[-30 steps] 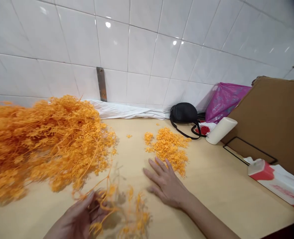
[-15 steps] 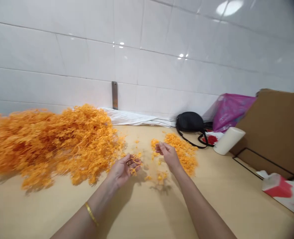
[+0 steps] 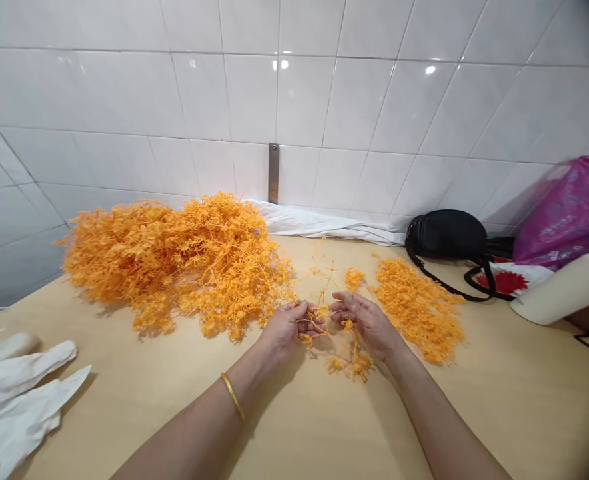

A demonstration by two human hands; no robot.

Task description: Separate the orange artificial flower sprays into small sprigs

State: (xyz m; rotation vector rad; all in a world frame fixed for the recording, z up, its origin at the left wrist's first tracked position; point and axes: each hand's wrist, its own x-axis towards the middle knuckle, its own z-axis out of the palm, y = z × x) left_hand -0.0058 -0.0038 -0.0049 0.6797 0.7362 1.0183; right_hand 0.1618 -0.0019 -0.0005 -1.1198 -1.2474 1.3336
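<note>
Between thumb and fingers my left hand [image 3: 289, 330] holds a thin branching sprig of orange dried flowers [image 3: 322, 312]. Close beside it, my right hand [image 3: 369, 323] has its fingers bent and pressed together at the sprig, with orange florets just under the fingertips. Below the hands lies a loose orange piece [image 3: 357, 363] on the table. To the left spreads a big bushy heap of orange dried flowers [image 3: 174, 260]. Right of my right hand is a flatter pile of small orange florets [image 3: 419, 310], with a little clump [image 3: 355, 278] near it.
White cloth [image 3: 324, 225] runs along the tiled wall. At the back right are a black bag [image 3: 447, 233] with its strap, a purple plastic bag [image 3: 569, 213] and a whitish roll [image 3: 564, 290]. Crumpled white tissues [image 3: 24, 393] lie at the left on the wooden table [image 3: 294, 427].
The view has turned left, bringing the tissues into sight. My right hand has come from beside the floret pile to the sprig in my left hand, which still holds it.
</note>
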